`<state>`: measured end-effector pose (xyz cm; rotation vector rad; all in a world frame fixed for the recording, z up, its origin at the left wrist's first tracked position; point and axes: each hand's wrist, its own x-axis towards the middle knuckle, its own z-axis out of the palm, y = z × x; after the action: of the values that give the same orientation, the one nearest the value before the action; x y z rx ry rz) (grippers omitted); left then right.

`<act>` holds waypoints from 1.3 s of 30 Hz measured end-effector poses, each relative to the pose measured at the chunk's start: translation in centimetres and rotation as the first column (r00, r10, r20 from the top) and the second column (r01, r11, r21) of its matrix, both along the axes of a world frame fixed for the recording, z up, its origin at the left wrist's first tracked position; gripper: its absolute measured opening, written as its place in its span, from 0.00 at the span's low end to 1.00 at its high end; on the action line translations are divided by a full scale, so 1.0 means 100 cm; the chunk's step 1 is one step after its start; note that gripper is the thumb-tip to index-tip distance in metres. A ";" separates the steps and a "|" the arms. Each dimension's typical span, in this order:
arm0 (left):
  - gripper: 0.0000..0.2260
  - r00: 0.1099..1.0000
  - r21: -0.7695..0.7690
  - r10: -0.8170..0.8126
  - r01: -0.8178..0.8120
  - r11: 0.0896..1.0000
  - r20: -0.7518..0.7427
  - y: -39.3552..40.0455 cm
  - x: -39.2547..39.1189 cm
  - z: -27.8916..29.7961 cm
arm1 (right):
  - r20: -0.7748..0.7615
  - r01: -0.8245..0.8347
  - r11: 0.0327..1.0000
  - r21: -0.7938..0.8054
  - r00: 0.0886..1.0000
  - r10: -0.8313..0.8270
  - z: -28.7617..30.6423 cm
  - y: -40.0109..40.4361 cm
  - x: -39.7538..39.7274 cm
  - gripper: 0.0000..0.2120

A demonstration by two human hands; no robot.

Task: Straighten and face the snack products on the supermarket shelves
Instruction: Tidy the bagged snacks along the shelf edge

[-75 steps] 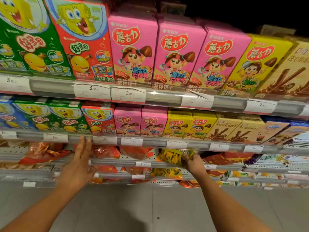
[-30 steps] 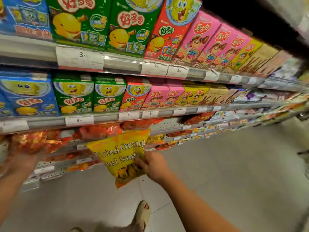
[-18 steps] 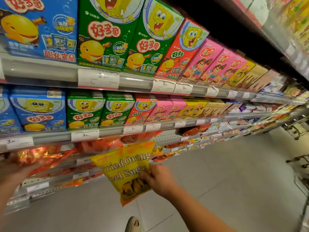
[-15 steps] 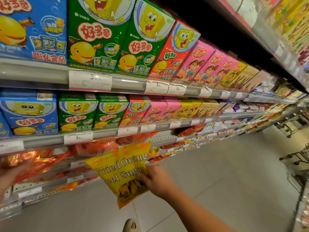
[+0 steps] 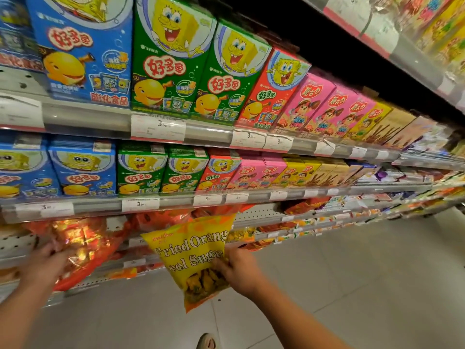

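Since half a second ago little has been moved: the yellow bag (image 5: 193, 258) has been kept at the same spot below the second shelf rail, and the view has been shifted slightly so that the shelves are seen closer and more from the left. At the far left, the left hand (image 5: 44, 267) is laid against a shiny red bag (image 5: 80, 245) on the lower shelf, its fingers curled on the bag's left edge; how firmly it is gripped cannot be told through the blur. Above, blue boxes (image 5: 83, 170), green boxes (image 5: 163, 170), a red box (image 5: 217, 171) and pink boxes (image 5: 256, 172) are stood upright in a row facing out, behind price tags (image 5: 140, 204). Further right, the yellow bag is held tilted in front of the lower shelf, pinched at its lower right edge by the right hand (image 5: 239, 272). A shoe (image 5: 206, 341) is seen on the grey floor (image 5: 352, 285)
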<state>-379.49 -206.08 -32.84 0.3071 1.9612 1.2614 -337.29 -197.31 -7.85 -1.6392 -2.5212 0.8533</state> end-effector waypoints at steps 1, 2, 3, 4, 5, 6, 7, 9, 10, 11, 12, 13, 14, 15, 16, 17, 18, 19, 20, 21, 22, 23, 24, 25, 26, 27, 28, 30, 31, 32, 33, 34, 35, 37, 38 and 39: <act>0.08 1.000 -0.034 -0.004 0.004 0.999 0.005 -0.010 0.026 0.058 | 0.012 -0.015 1.000 -0.002 1.000 0.015 -0.009 0.002 0.000 0.12; 0.09 0.999 -0.070 -0.001 -0.001 0.998 -0.039 -0.024 0.041 0.089 | 0.019 -0.029 1.000 -0.007 0.999 0.029 -0.017 0.002 -0.001 0.10; 0.10 0.998 -0.086 -0.022 0.016 0.996 -0.065 -0.036 0.051 0.092 | 0.032 -0.050 0.999 -0.016 0.998 0.051 -0.025 0.002 -0.003 0.08; 0.10 0.995 -0.132 -0.043 0.030 0.991 -0.095 -0.051 0.057 0.102 | 0.042 -0.062 0.998 -0.032 0.997 0.063 -0.032 0.000 -0.008 0.07; 0.09 0.995 -0.149 -0.028 0.013 0.989 -0.097 -0.061 0.059 0.097 | 0.057 -0.080 0.996 -0.044 0.995 0.083 -0.040 -0.002 -0.015 0.08; 0.09 0.995 -0.157 -0.014 -0.001 0.988 -0.096 -0.074 0.060 0.097 | 0.071 -0.102 0.993 -0.062 0.992 0.107 -0.050 -0.003 -0.021 0.10; 0.10 0.998 -0.147 -0.005 -0.005 0.989 -0.069 -0.088 0.057 0.088 | 0.083 -0.123 0.990 -0.076 0.988 0.129 -0.060 -0.004 -0.027 0.11; 0.12 0.998 -0.139 0.006 -0.014 0.990 -0.056 -0.115 0.055 0.079 | 0.091 -0.157 0.983 -0.097 0.982 0.166 -0.079 -0.009 -0.043 0.14; 0.14 0.998 -0.160 0.009 -0.020 0.987 -0.067 -0.127 0.054 0.075 | 0.077 -0.155 0.980 -0.126 0.983 0.165 -0.088 -0.011 -0.052 0.14; 0.16 0.997 -0.161 -0.005 -0.009 0.987 -0.083 -0.140 0.055 0.076 | 0.049 -0.156 0.977 -0.148 0.985 0.165 -0.097 -0.013 -0.061 0.14; 0.17 0.994 -0.154 0.004 -0.021 0.988 -0.108 -0.150 0.056 0.079 | 0.026 -0.158 0.973 -0.167 0.986 0.165 -0.105 -0.014 -0.073 0.14; 0.17 0.992 -0.142 0.024 -0.042 0.989 -0.124 -0.160 0.058 0.084 | 0.019 -0.154 0.970 -0.188 0.987 0.161 -0.114 -0.013 -0.085 0.14; 0.14 0.990 -0.126 0.040 -0.058 0.990 -0.135 -0.169 0.060 0.092 | 0.005 -0.115 0.970 -0.215 0.993 0.119 -0.119 -0.013 -0.098 0.14; 0.11 0.988 -0.121 0.051 -0.069 0.990 -0.148 -0.178 0.061 0.095 | -0.036 -0.071 0.972 -0.224 0.997 0.065 -0.122 -0.013 -0.111 0.15; 0.09 0.985 -0.128 0.064 -0.085 0.988 -0.159 -0.189 0.061 0.094 | -0.073 -0.027 0.972 -0.232 0.997 0.010 -0.128 -0.011 -0.124 0.16; 0.08 0.981 -0.148 0.073 -0.101 0.984 -0.180 -0.199 0.062 0.097 | -0.114 -0.014 0.970 -0.241 0.993 -0.014 -0.125 -0.013 -0.138 0.15; 0.07 0.978 -0.172 0.072 -0.106 0.979 -0.195 -0.209 0.063 0.101 | -0.148 -0.007 0.966 -0.260 0.988 -0.033 -0.124 -0.013 -0.153 0.14; 0.08 0.978 -0.191 0.067 -0.105 0.976 -0.196 -0.219 0.063 0.103 | -0.185 -0.016 0.961 -0.276 0.982 -0.037 -0.122 -0.012 -0.167 0.12; 0.08 0.981 -0.204 0.067 -0.105 0.973 -0.184 -0.228 0.063 0.104 | -0.225 -0.017 0.958 -0.288 0.973 -0.051 -0.116 -0.012 -0.181 0.12; 0.07 0.984 -0.208 0.074 -0.108 0.972 -0.165 -0.237 0.065 0.107 | -0.267 -0.015 0.956 -0.292 0.961 -0.066 -0.113 -0.010 -0.194 0.13; 0.07 0.986 -0.214 0.080 -0.110 0.971 -0.146 -0.245 0.066 0.110 | -0.304 0.001 0.955 -0.296 0.948 -0.095 -0.114 -0.006 -0.207 0.14; 0.10 0.987 -0.208 0.084 -0.112 0.972 -0.138 -0.252 0.069 0.112 | -0.338 0.014 0.953 -0.302 0.934 -0.121 -0.117 -0.001 -0.219 0.14; 0.14 0.987 -0.209 0.088 -0.115 0.971 -0.134 -0.258 0.073 0.111 | -0.346 0.031 0.947 -0.321 0.927 -0.148 -0.121 0.005 -0.231 0.14; 0.16 0.987 -0.204 0.096 -0.122 0.971 -0.132 -0.262 0.076 0.112 | -0.361 0.042 0.940 -0.340 0.917 -0.171 -0.130 0.013 -0.244 0.17; 0.17 0.987 -0.196 0.101 -0.124 0.973 -0.126 -0.264 0.079 0.113 | -0.355 0.069 0.934 -0.351 0.913 -0.201 -0.145 0.026 -0.254 0.20; 0.18 0.988 -0.178 0.110 -0.128 0.976 -0.107 -0.266 0.082 0.115 | -0.358 0.091 0.925 -0.368 0.904 -0.232 -0.133 0.025 -0.268 0.21; 0.18 0.987 -0.169 0.128 -0.142 0.975 -0.096 -0.268 0.083 0.116 | -0.371 0.096 0.912 -0.400 0.892 -0.257 -0.130 0.027 -0.281 0.17; 0.18 0.987 -0.169 0.151 -0.157 0.973 -0.049 -0.272 0.085 0.113 | -0.328 0.082 0.881 -0.465 0.909 -0.258 -0.121 0.029 -0.300 0.07; 0.16 0.986 -0.159 0.166 -0.168 0.973 -0.027 -0.274 0.086 0.113 | -0.309 0.066 0.862 -0.502 0.918 -0.250 -0.122 0.033 -0.307 0.08; 0.15 0.984 -0.144 0.177 -0.177 0.974 -0.013 -0.276 0.089 0.113 | -0.292 0.055 0.850 -0.524 0.926 -0.240 -0.124 0.036 -0.309 0.09; 0.13 0.983 -0.130 0.184 -0.183 0.975 -0.008 -0.276 0.090 0.115 | -0.309 0.052 0.846 -0.530 0.918 -0.250 -0.128 0.041 -0.312 0.08; 0.12 0.983 -0.121 0.181 -0.180 0.976 -0.005 -0.275 0.092 0.116 | -0.356 0.063 0.853 -0.518 0.891 -0.281 -0.127 0.043 -0.313 0.05; 0.11 0.985 -0.120 0.175 -0.174 0.977 -0.002 -0.273 0.093 0.118 | -0.388 0.109 0.853 -0.510 0.856 -0.341 -0.129 0.049 -0.314 0.04; 0.09 0.988 -0.115 0.155 -0.154 0.981 -0.002 -0.267 0.096 0.118 | -0.363 0.152 0.825 -0.544 0.844 -0.395 -0.136 0.060 -0.308 0.08; 0.09 0.989 -0.106 0.146 -0.146 0.984 -0.004 -0.263 0.097 0.116 | -0.318 0.160 0.819 -0.551 0.867 -0.384 -0.141 0.064 -0.300 0.09; 0.12 0.990 -0.102 0.143 -0.142 0.985 0.007 -0.257 0.098 0.115 | -0.288 0.168 0.819 -0.548 0.882 -0.373 -0.148 0.067 -0.291 0.07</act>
<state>-369.65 -231.80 -21.30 0.1085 2.0570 1.2440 -366.44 -190.66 -22.62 -1.6745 -1.8202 1.7138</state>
